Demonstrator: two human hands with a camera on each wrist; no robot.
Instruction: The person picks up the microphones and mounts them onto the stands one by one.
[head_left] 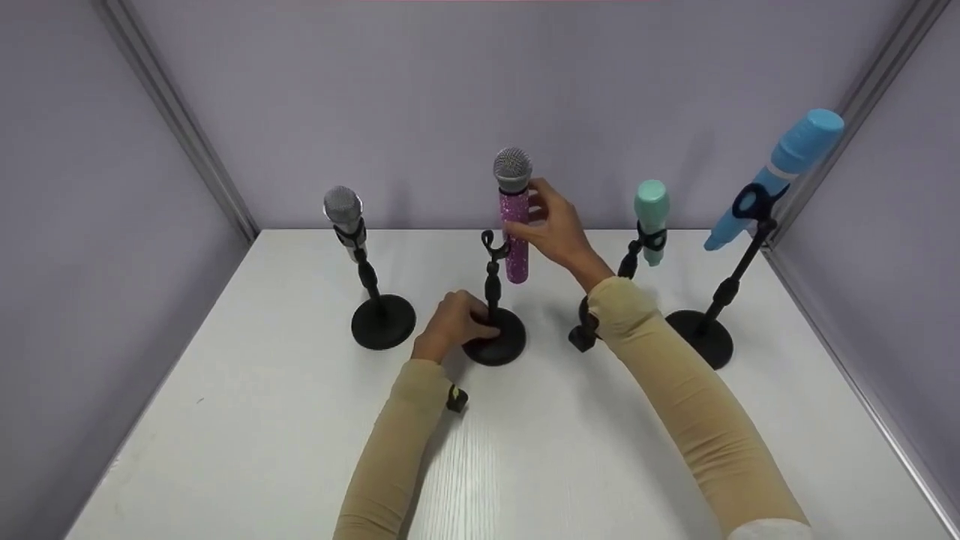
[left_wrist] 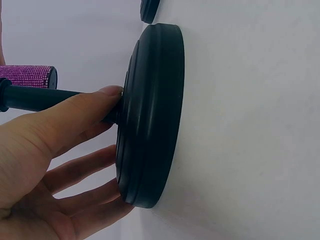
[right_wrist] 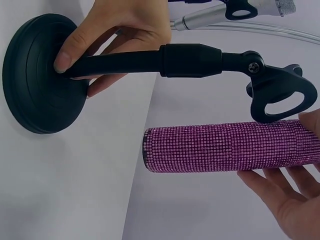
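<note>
My right hand [head_left: 559, 229] grips a purple microphone [head_left: 516, 259] between thumb and fingers, below its silver mesh head [head_left: 513, 165]. The handle stands upright just right of the clip [right_wrist: 285, 95] of a black desktop microphone stand [head_left: 493, 289]. In the right wrist view, the rhinestone-covered handle [right_wrist: 200, 148] lies against the clip's edge, not within its ring. My left hand [head_left: 454, 322] holds that stand low down, thumb by the pole's foot and fingers around the far side of the round base [left_wrist: 150, 120]. The mesh head is outside both wrist views.
Left of me a silver microphone [head_left: 345, 214] sits in its own stand [head_left: 383, 322]. To the right, a mint-green microphone [head_left: 652, 206] and a tall blue one [head_left: 799, 150] sit in stands. My right forearm partly covers the mint one's stand. Panels wall the white table [head_left: 262, 420].
</note>
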